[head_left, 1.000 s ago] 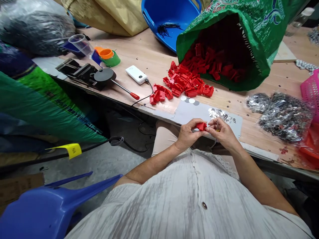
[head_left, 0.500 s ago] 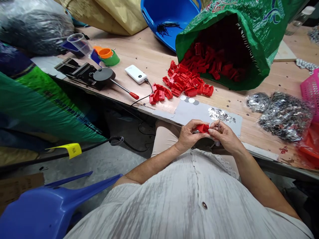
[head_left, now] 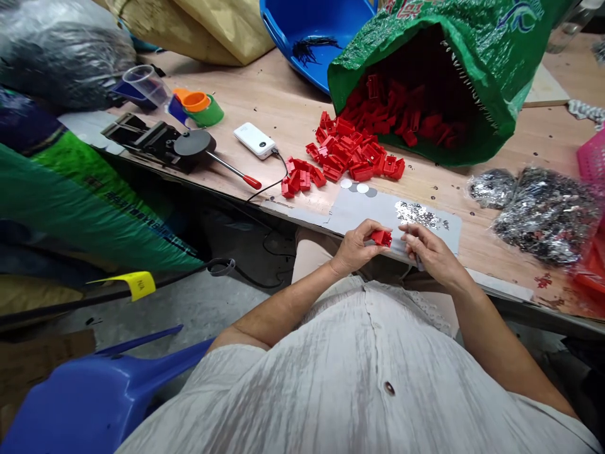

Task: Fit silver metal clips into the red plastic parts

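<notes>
Basket [head_left: 596,156]: cut by right edge.
Tub [head_left: 302,25]: top cut off.
Red part [head_left: 380,238]: half hidden by left fingers [head_left: 365,230].
Silver bits [head_left: 418,216]: too small to tell.

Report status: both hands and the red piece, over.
Left hand pinches red piece. Right hand close beside it, fingers curled, contents unclear. Nothing between them.

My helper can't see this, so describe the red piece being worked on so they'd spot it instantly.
Start at the green sack spilling red plastic pieces across the wooden table. Come down to the near edge: the red piece sits pinched in the left hand, the only one held, not lying loose.
</notes>
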Available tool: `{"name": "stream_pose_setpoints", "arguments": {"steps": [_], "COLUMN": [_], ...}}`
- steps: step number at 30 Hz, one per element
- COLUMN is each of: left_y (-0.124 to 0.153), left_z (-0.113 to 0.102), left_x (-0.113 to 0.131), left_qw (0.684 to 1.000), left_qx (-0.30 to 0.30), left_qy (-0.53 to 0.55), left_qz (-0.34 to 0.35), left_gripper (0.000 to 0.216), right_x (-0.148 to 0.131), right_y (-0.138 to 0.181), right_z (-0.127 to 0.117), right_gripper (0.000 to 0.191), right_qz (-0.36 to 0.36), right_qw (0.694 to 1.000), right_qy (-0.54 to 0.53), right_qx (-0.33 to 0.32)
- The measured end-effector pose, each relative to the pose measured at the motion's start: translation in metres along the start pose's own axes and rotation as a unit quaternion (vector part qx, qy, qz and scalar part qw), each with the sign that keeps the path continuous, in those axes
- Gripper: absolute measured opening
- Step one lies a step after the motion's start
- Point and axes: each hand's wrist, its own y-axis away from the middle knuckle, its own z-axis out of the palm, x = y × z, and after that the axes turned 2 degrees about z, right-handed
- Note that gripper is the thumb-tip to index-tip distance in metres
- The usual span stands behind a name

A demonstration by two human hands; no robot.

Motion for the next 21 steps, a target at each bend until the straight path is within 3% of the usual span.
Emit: {"name": "stream_pose_setpoints", "arguments": {"steps": [7, 12, 21], "left_y": [-0.019, -0.025, -0.028], "left_z": [-0.021, -0.026, -0.029], "left_x": [0.003, 0.0, -0.002], "left_qw": [0.975, 0.97, 0.973], "left_qx": [-0.082, -0.117, -0.129], "left_qy": [-0.204, -0.211, -0.192], "left_qz": [-0.019, -0.007, -0.012], "left_gripper": [0.038, 0.043, 0.035], "right_x": [0.01, 0.014, 0.014], "right_y": [0.006, 0.004, -0.002], "right_z": [0.005, 0.011, 0.012], "right_gripper": [0.028, 0.016, 0.018], "right_qz": [-0.097, -0.14, -0.162], "right_qw": [0.97, 0.951, 0.941], "right_qy": [0.212, 0.265, 0.291], "right_qx": [0.067, 0.081, 0.053]}}
